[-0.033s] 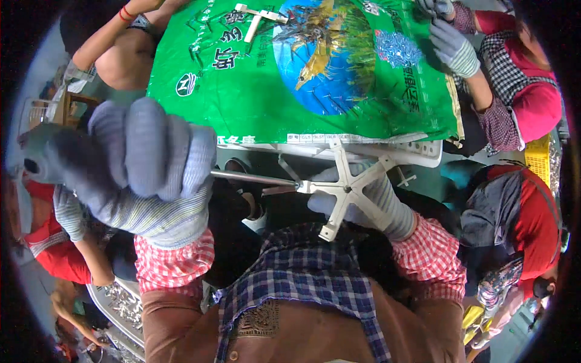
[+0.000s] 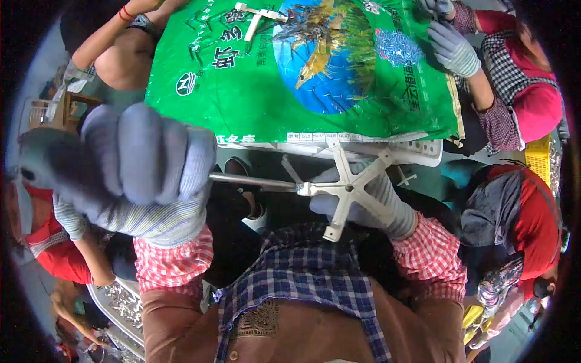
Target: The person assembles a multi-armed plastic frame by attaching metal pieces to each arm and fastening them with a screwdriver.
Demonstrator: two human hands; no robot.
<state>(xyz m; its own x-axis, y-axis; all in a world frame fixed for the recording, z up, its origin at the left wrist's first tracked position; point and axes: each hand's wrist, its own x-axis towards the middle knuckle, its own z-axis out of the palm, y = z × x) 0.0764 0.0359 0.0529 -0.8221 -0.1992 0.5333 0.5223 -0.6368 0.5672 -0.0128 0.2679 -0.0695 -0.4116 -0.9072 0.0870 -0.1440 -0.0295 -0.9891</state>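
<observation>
From where I stand, the left hand's (image 2: 148,166) grey-blue knitted-glove fingers are curled closed around a dark-handled driver with a thin steel shaft (image 2: 251,181), left of the star. Its tip meets the end of the star's left arm, and the shaft lies almost in line with that arm, presumably so the push runs straight along it.

The right hand (image 2: 390,202), in a matching glove, has its fingers bent beneath the star, a white five-armed plastic frame (image 2: 349,189). It seems to hold from below so the upper face and the left tip stay free; most of those fingers are hidden, so I can't tell how tightly they press. The star sits up off any surface, in front of the blue plaid apron (image 2: 308,278), perhaps for a clear view of the tip.

Beyond the star spreads a green printed plastic sheet (image 2: 200,115), over a white plastic crate (image 2: 425,157). On it, up and left of the star, lies a white branched plastic piece (image 2: 259,19); up and right, a heap of small bluish metallic bits (image 2: 397,48), likely kept together for picking. Farther right of the star, a co-worker's gloved hand (image 2: 454,51) is at the sheet's edge.
</observation>
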